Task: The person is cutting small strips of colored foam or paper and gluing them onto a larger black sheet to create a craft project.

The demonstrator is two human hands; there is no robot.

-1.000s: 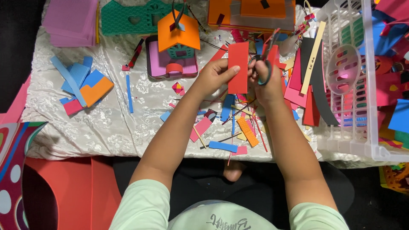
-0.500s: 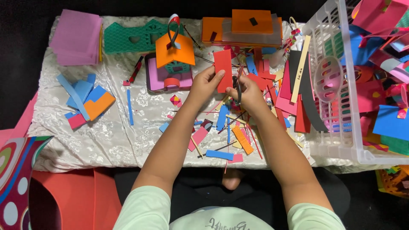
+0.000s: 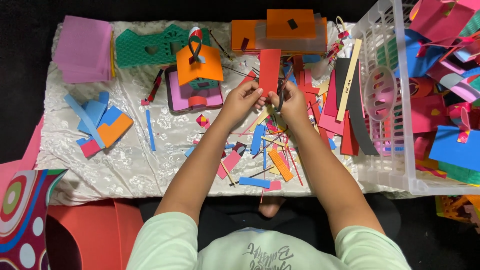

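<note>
Now L hand (image 3: 241,101) on red strip (image 3: 269,71), R hand (image 3: 292,102) w/ scissors (image 3: 282,94) (blades partly hidden).

Red foam strip (image 3: 269,70); orange roof (image 3: 200,66) on purple-pink model house (image 3: 194,95); green lattice sheet (image 3: 145,47); white floral-patterned cloth (image 3: 130,165); white basket (image 3: 395,170); lilac sheets (image 3: 82,49).

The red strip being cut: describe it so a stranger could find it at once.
Start at the white plastic basket on the right, then move left to the two hands at the cloth's middle. The left hand pinches an upright red strip; unlike the loose scraps below, it is lifted and plain red.
</note>
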